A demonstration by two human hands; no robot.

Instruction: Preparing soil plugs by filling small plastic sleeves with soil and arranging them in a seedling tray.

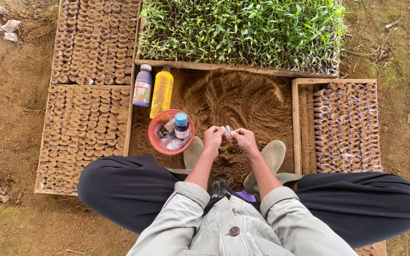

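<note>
From the head camera, looking straight down: a small clear plastic sleeve [228, 131] is pinched between the two hands, pale and translucent, narrow, standing roughly upright; it is too small to tell what, if anything, it holds. It sits above a heap of loose brown soil [233, 102], just ahead of the person's knees and between two grey-green boots [271, 156].

The left hand [213, 138] is curled, fingers closed on the left edge of the sleeve, wrist bent downward; the right hand [244, 140] mirrors it — fingers closed on the other edge, thumb toward the middle; the two hands almost touch, both forearms bare from pushed-up pale jacket sleeves [186, 213] and converging from the lap.

Just left of the left hand sits a red mesh basket [156, 128] with a small blue-capped bottle [181, 125] and some clear wrappers in it; beside it, farther away, lie a purple bottle [142, 86] and a yellow bottle [162, 92], side by side. Wooden trays of soil-filled pots [84, 128] lie to the left; a tray of green seedlings [243, 31] runs across the top; on the right another wooden tray [304, 123] holds rows of filled plastic sleeves — packed close.
</note>
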